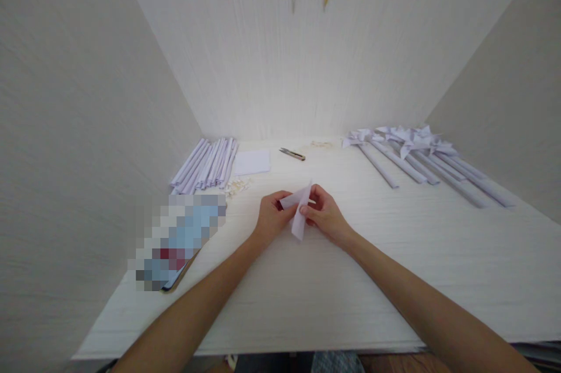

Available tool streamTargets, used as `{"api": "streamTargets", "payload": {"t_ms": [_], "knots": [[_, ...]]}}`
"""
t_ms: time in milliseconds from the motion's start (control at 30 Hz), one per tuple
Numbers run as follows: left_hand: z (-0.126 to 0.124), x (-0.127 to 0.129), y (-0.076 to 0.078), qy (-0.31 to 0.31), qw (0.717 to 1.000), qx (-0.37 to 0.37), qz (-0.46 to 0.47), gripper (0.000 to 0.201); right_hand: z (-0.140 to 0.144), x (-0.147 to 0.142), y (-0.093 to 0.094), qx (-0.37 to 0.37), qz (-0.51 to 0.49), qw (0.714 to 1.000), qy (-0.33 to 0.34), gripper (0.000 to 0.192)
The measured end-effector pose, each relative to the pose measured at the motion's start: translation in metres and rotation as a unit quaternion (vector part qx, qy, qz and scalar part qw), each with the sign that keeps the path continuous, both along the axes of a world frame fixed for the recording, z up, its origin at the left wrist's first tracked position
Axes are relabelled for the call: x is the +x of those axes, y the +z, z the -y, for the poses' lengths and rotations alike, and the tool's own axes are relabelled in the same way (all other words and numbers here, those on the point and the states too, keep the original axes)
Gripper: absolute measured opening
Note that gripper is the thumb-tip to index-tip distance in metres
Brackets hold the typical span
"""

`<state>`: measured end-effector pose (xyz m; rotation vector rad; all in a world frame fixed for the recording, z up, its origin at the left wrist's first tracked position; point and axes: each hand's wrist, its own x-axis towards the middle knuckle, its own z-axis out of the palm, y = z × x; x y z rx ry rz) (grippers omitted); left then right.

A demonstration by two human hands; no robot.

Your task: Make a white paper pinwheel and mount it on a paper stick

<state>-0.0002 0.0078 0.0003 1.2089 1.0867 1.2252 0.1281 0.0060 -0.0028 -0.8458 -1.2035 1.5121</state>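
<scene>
Folded white paper (299, 225) on person's side of snips (293, 154), over counter (421, 285); contact with counter cannot be told. Both hands clamped on paper: left hand (272, 215) pinches left portion, right hand (322, 213) grips slanting strip, thumb on its face. Flat white paper (253, 162) left of snips, rolled paper tubes (210, 165) farther left; star-shaped paper folds (421, 139) on tubes well right. Judgement: folded paper very light, thin, springy at creases, easily crumpled; best pinched gently beside crease.
</scene>
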Motion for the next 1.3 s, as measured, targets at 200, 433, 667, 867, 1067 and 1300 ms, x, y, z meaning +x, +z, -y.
{"api": "streamTargets", "payload": {"t_ms": [200,433,667,867,1067,1300], "knots": [[-0.003,-0.004,0.004,0.044,0.998,0.024,0.034,0.050,-0.004,0.006,-0.003,0.115,0.013,0.993,-0.033,0.087],[-0.008,-0.012,0.000,0.054,0.998,0.025,0.024,0.061,-0.003,0.021,-0.005,0.436,0.276,0.840,-0.167,0.043],[-0.015,-0.022,-0.004,0.121,0.984,0.073,-0.112,0.052,0.001,0.029,0.002,0.628,0.423,0.645,-0.105,0.011],[-0.012,-0.023,-0.002,0.041,0.980,0.099,-0.166,0.045,0.001,0.021,-0.001,0.525,0.402,0.744,-0.101,0.014],[-0.009,-0.020,-0.005,-0.112,0.977,0.071,-0.166,0.039,-0.009,0.022,-0.008,0.366,0.299,0.874,-0.114,0.015],[-0.011,-0.021,0.004,-0.038,0.999,0.002,0.005,0.045,-0.009,0.021,-0.001,0.219,0.251,0.925,-0.182,0.017]]}}
